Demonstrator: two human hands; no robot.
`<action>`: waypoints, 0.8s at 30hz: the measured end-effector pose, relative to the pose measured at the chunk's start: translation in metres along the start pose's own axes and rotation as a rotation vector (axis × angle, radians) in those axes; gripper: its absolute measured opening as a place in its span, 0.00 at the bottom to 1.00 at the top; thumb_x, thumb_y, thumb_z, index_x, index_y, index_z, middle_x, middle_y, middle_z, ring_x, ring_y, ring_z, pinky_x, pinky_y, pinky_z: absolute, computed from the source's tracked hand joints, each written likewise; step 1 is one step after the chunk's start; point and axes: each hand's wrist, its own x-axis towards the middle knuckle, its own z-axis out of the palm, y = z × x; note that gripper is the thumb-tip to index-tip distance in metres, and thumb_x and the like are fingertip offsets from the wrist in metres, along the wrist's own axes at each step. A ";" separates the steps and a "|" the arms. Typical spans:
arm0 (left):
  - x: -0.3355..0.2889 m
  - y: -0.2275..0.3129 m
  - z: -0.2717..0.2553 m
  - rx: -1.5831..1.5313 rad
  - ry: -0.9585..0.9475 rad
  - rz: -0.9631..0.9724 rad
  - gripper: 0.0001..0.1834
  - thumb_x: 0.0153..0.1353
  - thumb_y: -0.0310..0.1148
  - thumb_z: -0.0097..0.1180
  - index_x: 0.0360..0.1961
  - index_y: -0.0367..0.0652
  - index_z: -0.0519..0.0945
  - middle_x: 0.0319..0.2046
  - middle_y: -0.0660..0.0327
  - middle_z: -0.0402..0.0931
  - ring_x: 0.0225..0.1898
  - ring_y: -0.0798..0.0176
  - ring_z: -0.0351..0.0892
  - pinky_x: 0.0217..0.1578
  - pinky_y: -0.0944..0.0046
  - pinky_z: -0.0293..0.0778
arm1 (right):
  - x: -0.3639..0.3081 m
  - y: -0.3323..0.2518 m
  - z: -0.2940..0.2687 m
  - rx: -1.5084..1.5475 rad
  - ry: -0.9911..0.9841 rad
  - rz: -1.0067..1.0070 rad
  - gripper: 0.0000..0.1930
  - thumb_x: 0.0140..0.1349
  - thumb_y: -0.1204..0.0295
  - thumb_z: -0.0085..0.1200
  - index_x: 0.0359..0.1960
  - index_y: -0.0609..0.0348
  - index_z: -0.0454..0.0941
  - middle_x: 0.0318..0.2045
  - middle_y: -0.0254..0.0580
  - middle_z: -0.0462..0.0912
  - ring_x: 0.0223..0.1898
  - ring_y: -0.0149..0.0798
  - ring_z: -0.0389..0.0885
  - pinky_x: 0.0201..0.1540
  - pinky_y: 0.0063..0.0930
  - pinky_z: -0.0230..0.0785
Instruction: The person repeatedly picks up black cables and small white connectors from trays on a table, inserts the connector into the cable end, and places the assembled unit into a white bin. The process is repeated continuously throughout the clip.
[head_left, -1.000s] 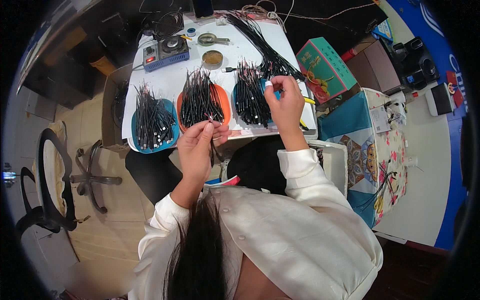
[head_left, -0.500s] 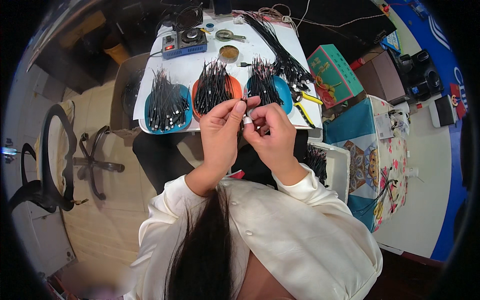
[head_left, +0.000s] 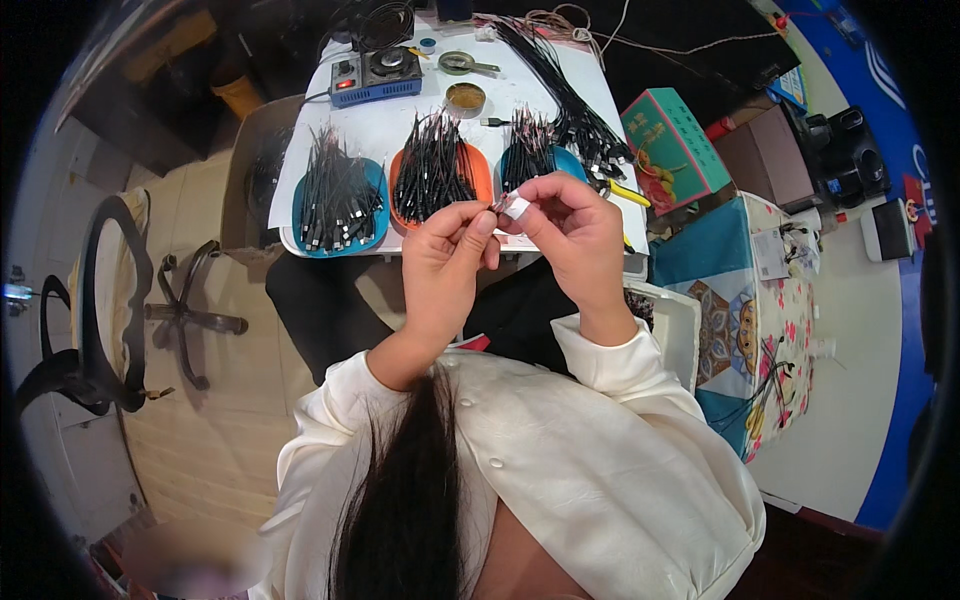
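Observation:
My left hand (head_left: pixel 443 268) is closed, thumb against forefinger, pinching a short black cable (head_left: pixel 493 207) whose thin wire end shows between the hands. Just right of it, my right hand (head_left: pixel 580 238) pinches at that same wire end with thumb and fingers. Something white, like a wrap (head_left: pixel 516 207), sits at the right fingertips. Most of the cable is hidden by the fingers. Beyond the hands lie bundles of black cables with plugs in a left blue tray (head_left: pixel 378 190), an orange tray (head_left: pixel 482 178) and a right blue tray (head_left: pixel 570 163).
At the back of the white table (head_left: pixel 420 110) stand a blue soldering station (head_left: pixel 375 78) and a round tin (head_left: pixel 464 98). Long black cables (head_left: pixel 560 85) lie back right, near yellow-handled pliers (head_left: pixel 628 192) and a green box (head_left: pixel 672 140). An office chair (head_left: pixel 105 310) is left.
My right hand has risen and turned, its fingertips now meeting the left's at the wire end. My left hand has shifted only slightly. The view has moved a little.

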 end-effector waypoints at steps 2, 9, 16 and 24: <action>0.001 -0.001 0.000 -0.052 0.016 -0.010 0.08 0.66 0.27 0.52 0.39 0.33 0.78 0.29 0.63 0.79 0.23 0.77 0.69 0.24 0.78 0.64 | -0.001 0.001 0.001 0.136 -0.015 0.035 0.06 0.59 0.82 0.56 0.38 0.68 0.76 0.34 0.39 0.80 0.35 0.29 0.81 0.41 0.23 0.76; 0.000 -0.003 -0.001 -0.066 -0.003 -0.038 0.08 0.65 0.27 0.53 0.39 0.31 0.79 0.28 0.63 0.78 0.23 0.76 0.68 0.24 0.77 0.64 | -0.002 0.003 0.001 0.126 -0.001 0.061 0.05 0.60 0.82 0.56 0.38 0.68 0.76 0.34 0.39 0.81 0.35 0.29 0.81 0.42 0.24 0.77; -0.001 -0.004 0.000 -0.241 -0.003 -0.132 0.07 0.64 0.26 0.54 0.39 0.31 0.79 0.28 0.61 0.79 0.22 0.74 0.66 0.23 0.76 0.62 | -0.004 0.009 -0.002 0.335 -0.011 0.173 0.07 0.61 0.78 0.56 0.39 0.67 0.75 0.32 0.37 0.81 0.33 0.26 0.79 0.36 0.16 0.74; -0.003 -0.004 -0.013 -0.305 -0.195 -0.300 0.09 0.67 0.27 0.50 0.40 0.31 0.78 0.30 0.54 0.79 0.23 0.72 0.67 0.26 0.74 0.63 | -0.006 0.003 0.007 0.462 0.016 0.271 0.08 0.61 0.74 0.56 0.39 0.62 0.74 0.25 0.31 0.75 0.25 0.21 0.73 0.24 0.09 0.61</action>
